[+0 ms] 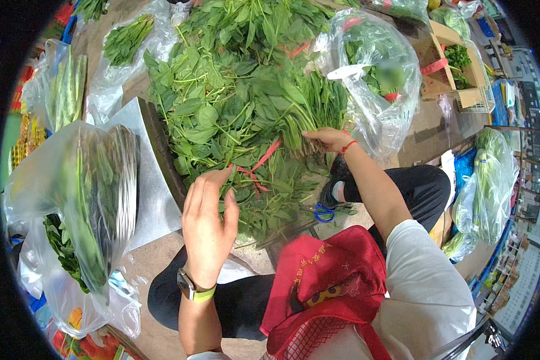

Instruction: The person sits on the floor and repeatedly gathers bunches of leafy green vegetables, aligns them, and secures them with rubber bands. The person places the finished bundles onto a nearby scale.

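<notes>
A broad heap of leafy greens spreads in front of me. My right hand, with a red string at its wrist, is closed on the stem ends of a bunch of leafy greens at the heap's right side. My left hand is open at the heap's near left edge, its fingers stretched out and the thumb apart. A red tie strip lies on the leaves just beyond its fingertips. Blue-handled scissors lie nearer to me, below my right hand; their blades are hard to make out.
Clear plastic bags of long vegetables stand at my left beside a metal sheet. A bag of greens lies at the far right, near a cardboard box. Another bagged vegetable bundle stands right of my knee.
</notes>
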A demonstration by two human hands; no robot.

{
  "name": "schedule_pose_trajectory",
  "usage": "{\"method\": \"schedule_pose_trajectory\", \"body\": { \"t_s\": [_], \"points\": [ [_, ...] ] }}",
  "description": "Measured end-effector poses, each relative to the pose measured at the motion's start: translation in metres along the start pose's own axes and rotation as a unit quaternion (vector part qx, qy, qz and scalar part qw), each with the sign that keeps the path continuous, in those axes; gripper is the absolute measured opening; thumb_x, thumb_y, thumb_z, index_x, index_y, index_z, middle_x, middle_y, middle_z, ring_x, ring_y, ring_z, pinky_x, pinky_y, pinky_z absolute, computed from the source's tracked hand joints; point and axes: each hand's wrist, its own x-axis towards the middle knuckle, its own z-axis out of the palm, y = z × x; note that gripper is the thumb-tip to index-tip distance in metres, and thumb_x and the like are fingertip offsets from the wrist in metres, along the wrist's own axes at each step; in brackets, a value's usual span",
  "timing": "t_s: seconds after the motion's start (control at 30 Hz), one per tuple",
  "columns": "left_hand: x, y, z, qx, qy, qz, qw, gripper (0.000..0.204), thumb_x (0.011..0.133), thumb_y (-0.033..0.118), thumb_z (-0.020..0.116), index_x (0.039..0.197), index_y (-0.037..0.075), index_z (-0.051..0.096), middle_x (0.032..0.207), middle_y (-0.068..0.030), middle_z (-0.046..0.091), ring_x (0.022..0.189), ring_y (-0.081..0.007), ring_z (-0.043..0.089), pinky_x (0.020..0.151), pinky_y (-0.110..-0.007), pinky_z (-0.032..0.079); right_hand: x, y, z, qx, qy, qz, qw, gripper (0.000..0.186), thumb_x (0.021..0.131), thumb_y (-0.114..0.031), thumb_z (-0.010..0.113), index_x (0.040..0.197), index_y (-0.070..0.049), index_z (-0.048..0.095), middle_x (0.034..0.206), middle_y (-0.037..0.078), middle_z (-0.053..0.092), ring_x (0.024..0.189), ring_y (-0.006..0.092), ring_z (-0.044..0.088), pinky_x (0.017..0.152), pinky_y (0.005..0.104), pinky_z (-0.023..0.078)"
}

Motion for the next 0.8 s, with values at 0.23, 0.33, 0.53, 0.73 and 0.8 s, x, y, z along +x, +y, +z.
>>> {"method": "schedule_pose_trajectory", "body": {
  "t_s": [0.23, 0.33, 0.53, 0.73, 0.8],
  "points": [
    [0.001, -0.001, 0.003, 0.011, -0.012, -0.009, 1.000, 0.026, 0.091, 0.000, 0.062, 0.117, -0.002, 0.063, 0.111, -0.0190, 0.066, 0.104, -0.0369, 0.065, 0.093, -0.041, 0.051, 0.014, 0.006, -0.015, 0.084, -0.009, -0.048, 0.995, 0.033, 0.089, -0.026, 0.080, 0.099, 0.000, 0.062, 0.081, 0.001, 0.058, 0.069, 0.0112, 0.056, 0.052, 0.0301, 0.047],
    [0.003, -0.002, 0.004, 0.016, -0.020, -0.012, 1.000, 0.027, 0.090, 0.000, 0.062, 0.117, -0.002, 0.063, 0.112, -0.0192, 0.066, 0.104, -0.0371, 0.065, 0.093, -0.041, 0.051, 0.009, -0.004, -0.016, 0.069, -0.009, -0.026, 0.997, 0.035, 0.086, -0.024, 0.082, 0.099, 0.001, 0.061, 0.082, 0.003, 0.060, 0.070, 0.0109, 0.057, 0.049, 0.0299, 0.045],
    [0.003, -0.005, 0.006, 0.014, -0.026, 0.001, 1.000, 0.034, 0.088, 0.001, 0.063, 0.122, 0.001, 0.062, 0.113, -0.0173, 0.064, 0.105, -0.0377, 0.063, 0.092, -0.045, 0.051, 0.020, -0.012, 0.003, -0.126, 0.130, -0.074, 0.981, 0.061, 0.072, -0.032, 0.093, 0.108, 0.006, 0.061, 0.084, 0.007, 0.065, 0.071, 0.0153, 0.060, 0.055, 0.0336, 0.047],
    [0.006, 0.001, 0.004, 0.002, -0.025, 0.006, 1.000, 0.029, 0.089, 0.001, 0.063, 0.118, -0.001, 0.062, 0.112, -0.0189, 0.065, 0.104, -0.0389, 0.063, 0.092, -0.044, 0.051, 0.038, 0.016, 0.001, -0.240, 0.152, -0.163, 0.945, 0.058, 0.068, -0.033, 0.094, 0.103, 0.007, 0.071, 0.082, 0.014, 0.073, 0.073, 0.0214, 0.067, 0.065, 0.0348, 0.054],
    [-0.001, -0.002, -0.002, 0.024, -0.014, 0.009, 1.000, 0.027, 0.090, 0.002, 0.062, 0.116, -0.001, 0.062, 0.111, -0.0195, 0.066, 0.104, -0.0394, 0.064, 0.091, -0.044, 0.051, 0.017, -0.021, 0.026, -0.272, 0.082, -0.008, 0.959, 0.054, 0.070, -0.040, 0.089, 0.097, 0.005, 0.074, 0.079, 0.014, 0.073, 0.071, 0.0254, 0.069, 0.066, 0.0392, 0.057]
  ]
}}
